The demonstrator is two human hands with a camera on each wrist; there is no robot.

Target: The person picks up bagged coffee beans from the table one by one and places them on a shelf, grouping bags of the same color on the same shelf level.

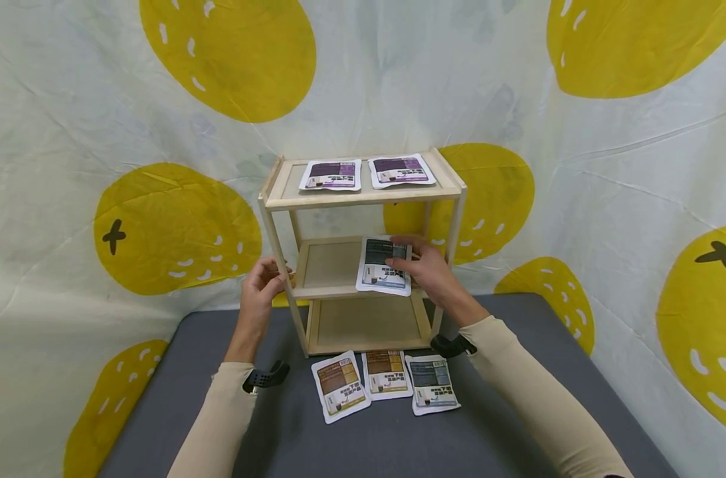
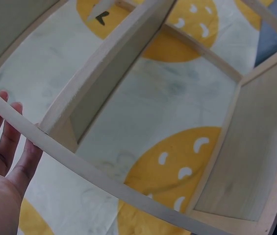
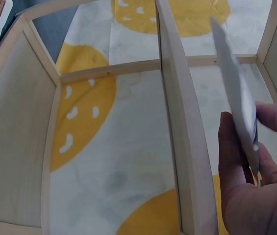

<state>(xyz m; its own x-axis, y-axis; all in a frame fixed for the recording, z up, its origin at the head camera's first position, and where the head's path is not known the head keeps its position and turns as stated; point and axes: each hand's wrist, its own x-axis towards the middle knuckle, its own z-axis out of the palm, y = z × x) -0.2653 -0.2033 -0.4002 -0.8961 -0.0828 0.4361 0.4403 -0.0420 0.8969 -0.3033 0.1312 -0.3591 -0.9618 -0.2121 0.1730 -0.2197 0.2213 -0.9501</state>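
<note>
My right hand (image 1: pixel 425 269) pinches a white pouch (image 1: pixel 383 265) with a dark teal label between thumb and fingers. The pouch is held in front of the middle shelf (image 1: pixel 329 265) of a wooden rack; the right wrist view shows it edge-on beside the shelf's front rail (image 3: pixel 189 122). My left hand (image 1: pixel 261 285) holds the rack's left front post (image 2: pixel 79 164), its fingers lying across the post. Two purple-labelled pouches (image 1: pixel 333 175) (image 1: pixel 401 170) lie side by side on the top shelf (image 1: pixel 285 192).
Two brown-labelled pouches (image 1: pixel 341 386) (image 1: pixel 387 375) and another teal-labelled pouch (image 1: pixel 432 384) lie on the dark grey table (image 1: pixel 363 451) before the rack. The bottom shelf (image 1: pixel 365 322) sits low, just behind them. A cloth (image 1: pixel 363 79) with yellow fruit prints hangs behind.
</note>
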